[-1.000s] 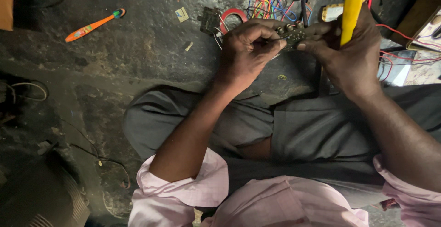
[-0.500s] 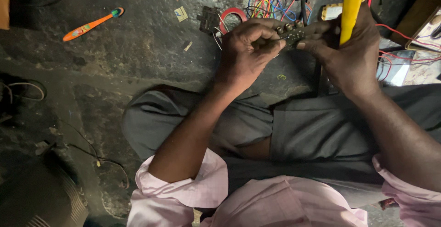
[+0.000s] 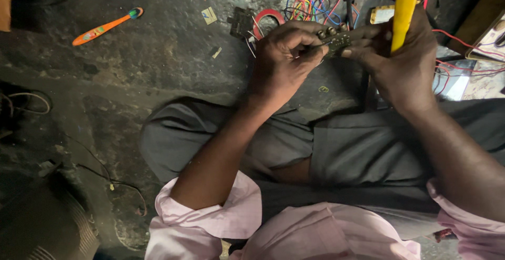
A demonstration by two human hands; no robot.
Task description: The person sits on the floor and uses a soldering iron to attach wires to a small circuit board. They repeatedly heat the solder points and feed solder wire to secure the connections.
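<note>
Left hand (image 3: 281,55) pinches a small, studded green circuit board (image 3: 336,40) while right hand (image 3: 400,55) clasps its other end and a smooth yellow-handled tool (image 3: 405,10), both unmoved from before.

Relative to the red tape ring (image 3: 269,19): a small pale square label (image 3: 209,15) is lying just left on the dark floor; a smaller pale paper scrap (image 3: 216,52) is lying lower left. No screens are showing.
</note>
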